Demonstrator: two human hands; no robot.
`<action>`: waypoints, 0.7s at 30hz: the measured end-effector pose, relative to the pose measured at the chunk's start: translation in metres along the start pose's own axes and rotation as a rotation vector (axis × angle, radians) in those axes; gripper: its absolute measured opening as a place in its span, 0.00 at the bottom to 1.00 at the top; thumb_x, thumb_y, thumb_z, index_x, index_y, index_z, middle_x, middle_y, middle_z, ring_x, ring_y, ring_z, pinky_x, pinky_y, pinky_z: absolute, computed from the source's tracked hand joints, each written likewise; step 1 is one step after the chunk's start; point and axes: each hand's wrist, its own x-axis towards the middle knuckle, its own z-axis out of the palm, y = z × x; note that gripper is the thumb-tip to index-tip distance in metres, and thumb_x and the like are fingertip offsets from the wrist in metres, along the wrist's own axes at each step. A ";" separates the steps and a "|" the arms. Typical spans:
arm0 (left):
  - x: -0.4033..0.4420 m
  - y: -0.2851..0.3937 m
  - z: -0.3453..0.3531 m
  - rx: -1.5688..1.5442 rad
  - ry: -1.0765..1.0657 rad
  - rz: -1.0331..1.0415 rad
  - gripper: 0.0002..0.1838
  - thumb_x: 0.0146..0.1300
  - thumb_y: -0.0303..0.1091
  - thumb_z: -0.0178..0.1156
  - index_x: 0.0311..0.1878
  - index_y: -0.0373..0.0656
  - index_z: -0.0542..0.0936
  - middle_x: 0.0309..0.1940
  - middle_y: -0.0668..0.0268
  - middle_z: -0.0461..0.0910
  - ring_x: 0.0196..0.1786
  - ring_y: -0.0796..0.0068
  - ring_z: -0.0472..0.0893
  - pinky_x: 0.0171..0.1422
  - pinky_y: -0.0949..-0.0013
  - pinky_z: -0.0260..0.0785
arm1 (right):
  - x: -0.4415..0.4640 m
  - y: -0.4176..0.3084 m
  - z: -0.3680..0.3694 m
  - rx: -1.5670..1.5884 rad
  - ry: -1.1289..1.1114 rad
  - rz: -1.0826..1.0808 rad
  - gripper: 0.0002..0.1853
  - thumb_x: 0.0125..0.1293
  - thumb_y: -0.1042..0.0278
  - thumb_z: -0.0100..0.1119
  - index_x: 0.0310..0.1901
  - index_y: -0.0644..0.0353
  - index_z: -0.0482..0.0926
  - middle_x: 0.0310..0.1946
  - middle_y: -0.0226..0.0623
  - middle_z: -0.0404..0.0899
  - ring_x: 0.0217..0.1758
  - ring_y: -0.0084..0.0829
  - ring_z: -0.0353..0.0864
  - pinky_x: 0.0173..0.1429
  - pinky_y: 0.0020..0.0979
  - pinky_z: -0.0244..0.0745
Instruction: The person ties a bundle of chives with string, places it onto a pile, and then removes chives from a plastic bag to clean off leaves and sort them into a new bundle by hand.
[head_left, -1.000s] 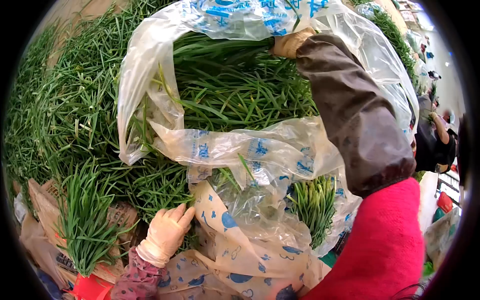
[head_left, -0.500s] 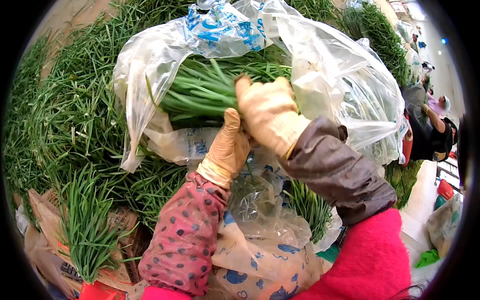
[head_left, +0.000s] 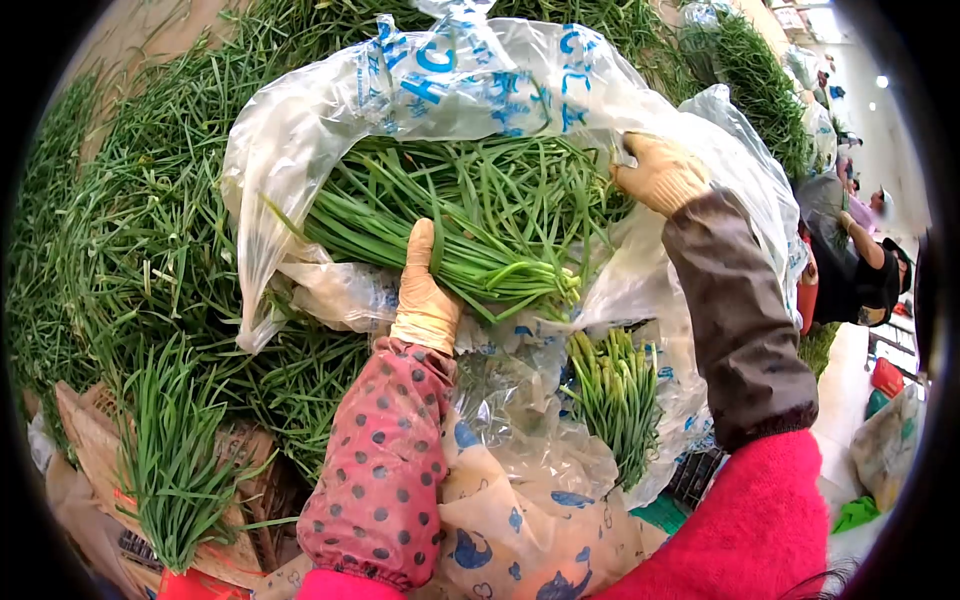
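My left hand, in a pale glove, is wrapped round a bunch of long green stalks, thumb on top. The bunch lies across the mouth of a clear plastic bag with blue print, its cut ends toward the right. Inside the bag more green leaves show behind the bunch. At the bag's right rim, my right hand, also gloved, has its thumb and fingers pinched together at the plastic's edge; what lies between the fingertips is too small to tell.
Loose greens cover the left side. A separate bunch stands at lower left by cardboard, another below the bag on plastic. Patterned plastic covers my lap. At far right is a person in black.
My right hand came down from the bag's top to the bunch, then moved right to the rim. My left hand rose from the lower left and took hold of the bunch.
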 end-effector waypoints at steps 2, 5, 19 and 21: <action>-0.002 0.001 -0.003 0.045 -0.029 -0.006 0.25 0.61 0.50 0.64 0.53 0.42 0.76 0.47 0.61 0.77 0.50 0.60 0.76 0.61 0.55 0.69 | -0.017 -0.003 0.002 0.470 -0.039 -0.220 0.19 0.65 0.52 0.57 0.52 0.54 0.80 0.44 0.45 0.83 0.44 0.34 0.82 0.51 0.33 0.77; -0.010 0.002 0.006 0.057 -0.015 -0.006 0.23 0.61 0.49 0.64 0.51 0.42 0.77 0.44 0.61 0.78 0.48 0.61 0.77 0.60 0.55 0.71 | -0.038 -0.039 -0.007 0.476 -0.451 -0.257 0.41 0.62 0.30 0.50 0.58 0.66 0.73 0.53 0.49 0.79 0.54 0.41 0.79 0.60 0.36 0.74; -0.102 0.007 0.002 0.247 -0.386 0.072 0.47 0.49 0.69 0.62 0.64 0.42 0.67 0.57 0.55 0.75 0.59 0.58 0.75 0.66 0.53 0.70 | -0.145 -0.107 -0.029 0.419 -0.616 -0.461 0.40 0.56 0.48 0.56 0.60 0.75 0.57 0.30 0.53 0.81 0.35 0.50 0.84 0.39 0.42 0.79; -0.099 0.002 -0.007 0.289 -0.242 -0.029 0.38 0.56 0.57 0.66 0.61 0.38 0.70 0.55 0.52 0.76 0.56 0.59 0.76 0.64 0.57 0.70 | -0.150 -0.118 -0.010 0.329 -0.686 -0.471 0.51 0.58 0.42 0.55 0.68 0.78 0.46 0.32 0.54 0.81 0.36 0.51 0.84 0.42 0.43 0.78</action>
